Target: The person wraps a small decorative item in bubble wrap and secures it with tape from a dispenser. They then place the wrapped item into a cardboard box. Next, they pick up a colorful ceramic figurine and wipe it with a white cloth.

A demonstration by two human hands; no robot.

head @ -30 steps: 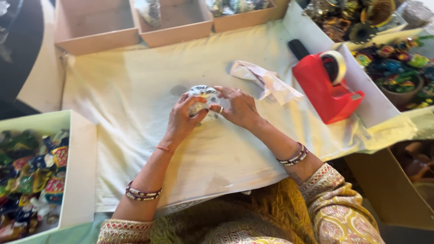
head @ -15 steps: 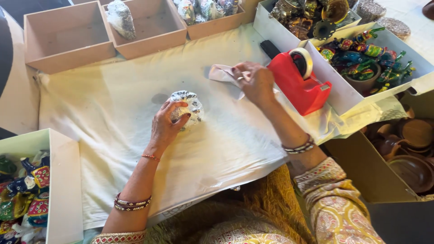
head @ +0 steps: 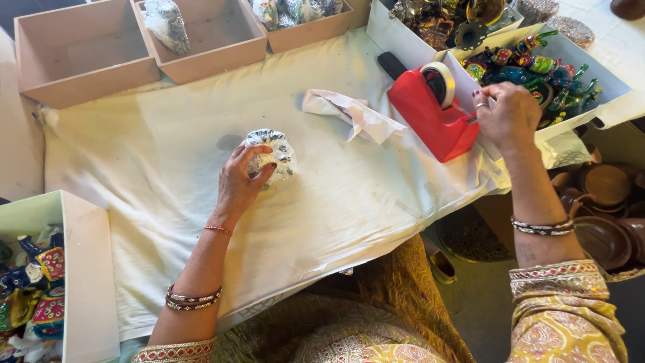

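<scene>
Bundle: I see a small wrapped bundle [head: 270, 153], silvery and patterned, resting on the white cloth [head: 168, 175] near mid-table, well to the left of the red dispenser [head: 433, 114].
Bundle's axis: roughly round, so I read no clear long axis; it looks a bit taller than wide from my view.
Left hand: my left hand [head: 243, 181] lies on the bundle from its near side, fingers curled loosely over its top and left flank, pinning it to the cloth rather than lifting it.
Right hand: my right hand [head: 505, 115] is at the dispenser's right end, fingers pinched together at the cutter; I judge they grip the tape's free end, though the strip itself is too thin for me to see.
Key relation: the bundle lies left of the dispenser and nearer to me, with the left hand touching it and the right hand well apart from it, so anything the right hand carries must travel leftward across the cloth.
Between them: crumpled paper [head: 353, 111] lies just left of the dispenser, between it and the bundle.
Beyond the dispenser: a white box [head: 591, 70] of painted figures stands just behind and right of it.
Far left of the dispenser: empty cardboard trays [head: 80, 64] line the table's far edge.
</scene>
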